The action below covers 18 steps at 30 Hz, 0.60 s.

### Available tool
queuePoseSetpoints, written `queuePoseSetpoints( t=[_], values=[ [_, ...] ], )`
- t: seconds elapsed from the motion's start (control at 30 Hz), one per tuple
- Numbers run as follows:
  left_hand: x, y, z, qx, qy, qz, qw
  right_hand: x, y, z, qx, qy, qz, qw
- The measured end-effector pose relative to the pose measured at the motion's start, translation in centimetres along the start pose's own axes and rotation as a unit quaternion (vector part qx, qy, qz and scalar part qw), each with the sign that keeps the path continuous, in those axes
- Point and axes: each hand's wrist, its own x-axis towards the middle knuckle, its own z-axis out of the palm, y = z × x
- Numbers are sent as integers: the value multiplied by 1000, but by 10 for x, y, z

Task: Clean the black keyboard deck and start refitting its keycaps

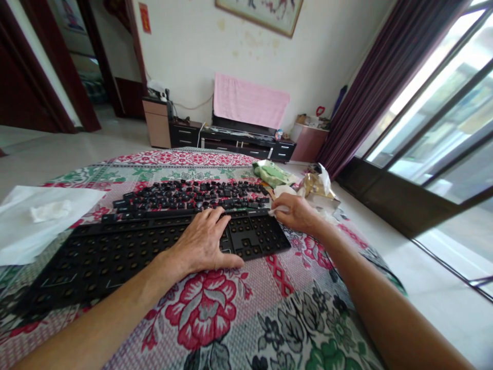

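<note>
I have the keyboard across the centre and lower left of the frame, flat on the desk, its key sockets bare. The loose keycaps lie in a band just beyond its far edge.

My left hand is spread over the board right of its middle, fingers resting on top, gripping nothing that I can see. My right hand, at the board's far right corner, has its fingers closed on a white tissue.

I'd judge the keyboard light and stiff, its plastic a little slippery; the long frame may flex, so I'd hold it by both short ends and keep pressure off the sockets. The keycaps look light and easily scattered. The tissue seems soft and apt to tear, best pinched in a wad.

I can read no brand on the keyboard. The red strip at upper left carries marks too blurred to read, and the green packet, right of centre, shows no legible label.
</note>
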Motion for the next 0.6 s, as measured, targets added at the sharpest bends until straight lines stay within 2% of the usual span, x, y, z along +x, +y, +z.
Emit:
queuePoseSetpoints(
  t=[0.13,0.27,0.47,0.6],
  values=[
    [0,0,1,-6,13,1,1000,2,-14,13,49,-2,-54,997],
    [0,0,0,-8,9,3,1000,3,-24,26,44,-19,-104,993],
    [0,0,0,-4,9,3,1000,3,-27,21,-11,-82,-111,990],
    [-1,0,1,-1,4,2,1000,3,-24,16,-26,-93,-97,991]
  ],
)
